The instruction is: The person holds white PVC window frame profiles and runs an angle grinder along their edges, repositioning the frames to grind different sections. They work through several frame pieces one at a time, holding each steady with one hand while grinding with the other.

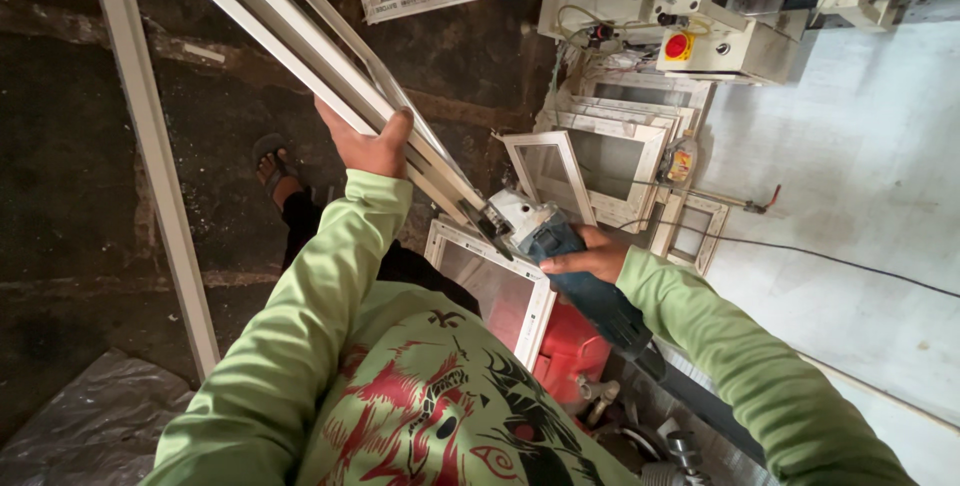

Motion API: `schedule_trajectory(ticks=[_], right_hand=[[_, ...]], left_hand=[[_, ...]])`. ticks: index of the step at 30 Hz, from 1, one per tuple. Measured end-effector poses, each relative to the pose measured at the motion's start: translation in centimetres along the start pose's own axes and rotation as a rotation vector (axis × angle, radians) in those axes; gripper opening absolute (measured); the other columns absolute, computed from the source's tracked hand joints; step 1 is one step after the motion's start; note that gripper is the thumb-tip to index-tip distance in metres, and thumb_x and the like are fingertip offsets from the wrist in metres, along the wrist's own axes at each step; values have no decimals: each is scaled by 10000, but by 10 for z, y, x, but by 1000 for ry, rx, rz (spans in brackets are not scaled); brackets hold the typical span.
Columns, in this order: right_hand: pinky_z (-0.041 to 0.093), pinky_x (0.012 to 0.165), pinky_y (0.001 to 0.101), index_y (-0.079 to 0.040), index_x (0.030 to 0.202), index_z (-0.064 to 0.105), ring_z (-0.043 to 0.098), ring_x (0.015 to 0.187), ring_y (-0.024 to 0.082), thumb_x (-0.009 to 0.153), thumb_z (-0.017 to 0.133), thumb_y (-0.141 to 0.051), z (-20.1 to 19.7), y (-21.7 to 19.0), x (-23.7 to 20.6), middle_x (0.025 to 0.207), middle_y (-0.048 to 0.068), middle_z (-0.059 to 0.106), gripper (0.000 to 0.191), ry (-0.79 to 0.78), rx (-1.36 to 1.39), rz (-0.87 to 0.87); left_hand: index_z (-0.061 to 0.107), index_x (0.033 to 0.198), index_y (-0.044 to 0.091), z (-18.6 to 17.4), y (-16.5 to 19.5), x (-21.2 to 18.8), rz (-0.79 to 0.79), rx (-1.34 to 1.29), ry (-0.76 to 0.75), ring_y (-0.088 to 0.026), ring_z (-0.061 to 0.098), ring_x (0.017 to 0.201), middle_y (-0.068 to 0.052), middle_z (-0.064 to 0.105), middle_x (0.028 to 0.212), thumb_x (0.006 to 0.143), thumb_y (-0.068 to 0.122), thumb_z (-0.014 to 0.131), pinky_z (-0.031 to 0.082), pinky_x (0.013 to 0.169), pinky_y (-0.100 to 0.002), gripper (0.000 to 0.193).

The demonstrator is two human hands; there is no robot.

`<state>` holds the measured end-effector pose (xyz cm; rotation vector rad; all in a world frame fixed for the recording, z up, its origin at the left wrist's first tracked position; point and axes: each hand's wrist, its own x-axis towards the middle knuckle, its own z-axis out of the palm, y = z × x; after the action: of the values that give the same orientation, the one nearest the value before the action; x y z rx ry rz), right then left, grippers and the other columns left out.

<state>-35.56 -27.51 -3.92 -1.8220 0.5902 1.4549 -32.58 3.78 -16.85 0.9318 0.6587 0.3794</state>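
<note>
My left hand [368, 146] grips a long white window-frame profile [300, 51] that slants from the upper left down toward the middle. My right hand [590, 256] holds a blue and grey power tool [560, 246]; its head sits against the profile's lower end [470, 208]. The tool's dark handle runs back along my right forearm. Both arms wear light green sleeves. My foot in a sandal [275, 171] stands on the dark floor below.
Several small white window frames [610, 151] lean by a white wall [860, 196]. A machine with a red button [678, 46] stands above them. A black cable [840, 261] crosses the wall. A red object [570, 351] and a long white strip [150, 146] lie nearby.
</note>
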Motion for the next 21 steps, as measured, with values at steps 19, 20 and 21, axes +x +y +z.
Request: schedule_trajectory(ticks=[19,20,21], right_hand=[[577,760,314,-5,1147,685,715,820,176,821,810,-240,-11,35,14,914,74,750,421,-74,62,-53],[576,770,305,-5,1154,689,715,831,165,830,807,-237,-11,36,13,925,64,751,416,-70,44,-74],[575,780,297,-5,1161,693,715,843,154,839,804,-235,-11,36,12,935,53,751,411,-66,26,-95]], left_hand=[[258,1544,35,-1,0,1,-38,32,-4,-287,565,1192,-172,519,1322,756,15,762,506,1058,-406,937],[262,1543,34,0,1,1,-30,32,-3,-287,566,1190,-172,522,1320,758,16,765,507,1057,-405,933],[263,1545,34,0,2,1,-25,53,0,-286,568,1193,-170,524,1323,761,18,768,507,1059,-404,933]])
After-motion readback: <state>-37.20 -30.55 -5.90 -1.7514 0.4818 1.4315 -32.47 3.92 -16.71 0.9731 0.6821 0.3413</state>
